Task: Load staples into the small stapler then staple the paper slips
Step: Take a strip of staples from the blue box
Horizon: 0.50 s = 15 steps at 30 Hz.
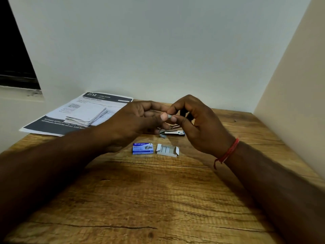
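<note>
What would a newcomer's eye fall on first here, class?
At the centre, the left hand and the right hand pinch a small staple strip between them. Under them on the wooden table lies the small stapler, with a blue staple box and an open white tray nearer the camera. Paper slips rest on a printed sheet at far left.

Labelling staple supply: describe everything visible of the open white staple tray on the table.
The staple tray is a small white cardboard inner box, lying flat on the wooden table with end flaps folded open. Grey metallic staple strips sit side by side inside. It lies just right of the blue staple box, a narrow gap between them, nearer the camera than the stapler. The left hand and right hand, pinching a staple strip beyond it, do not touch it.
</note>
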Available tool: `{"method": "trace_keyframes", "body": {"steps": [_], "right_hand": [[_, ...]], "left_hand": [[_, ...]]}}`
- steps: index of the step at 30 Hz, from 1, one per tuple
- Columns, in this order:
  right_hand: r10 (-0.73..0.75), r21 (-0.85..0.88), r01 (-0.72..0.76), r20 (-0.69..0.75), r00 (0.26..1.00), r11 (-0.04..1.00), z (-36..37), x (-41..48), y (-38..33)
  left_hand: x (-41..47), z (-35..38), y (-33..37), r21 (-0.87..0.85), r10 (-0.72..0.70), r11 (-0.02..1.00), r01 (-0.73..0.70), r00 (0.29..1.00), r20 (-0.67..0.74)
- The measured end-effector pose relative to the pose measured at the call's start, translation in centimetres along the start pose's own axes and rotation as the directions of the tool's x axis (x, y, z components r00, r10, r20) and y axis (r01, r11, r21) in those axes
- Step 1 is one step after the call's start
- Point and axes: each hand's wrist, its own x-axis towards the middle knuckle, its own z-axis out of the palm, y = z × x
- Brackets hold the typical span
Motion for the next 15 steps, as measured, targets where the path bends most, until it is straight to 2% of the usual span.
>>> {"method": "trace_keyframes", "body": {"steps": [3, 7, 15], "right_hand": [[0.000, 0.028, 0.000, -0.009, 1.000, 1.000, 0.20, -0.03, -0.19], [0.008, 0.054, -0.007, -0.019, 1.000, 0.999, 0.30, -0.08, -0.24], [-0.045, 0.052, 0.045, -0.013, 0.999, 0.998, -0.16, -0.16, 0.20]], "left_hand": [[0.03, 0.31, -0.15, -0.176, -0.015, 0.984, 0.020, 0.999, 0.029], [-0.08, 0.20, -0.21, -0.256, -0.024, 0.966, 0.030, 0.999, 0.024], [-0.07, 0.05, 0.15, -0.175, -0.033, 0.984, 0.029, 0.999, -0.020]]}}
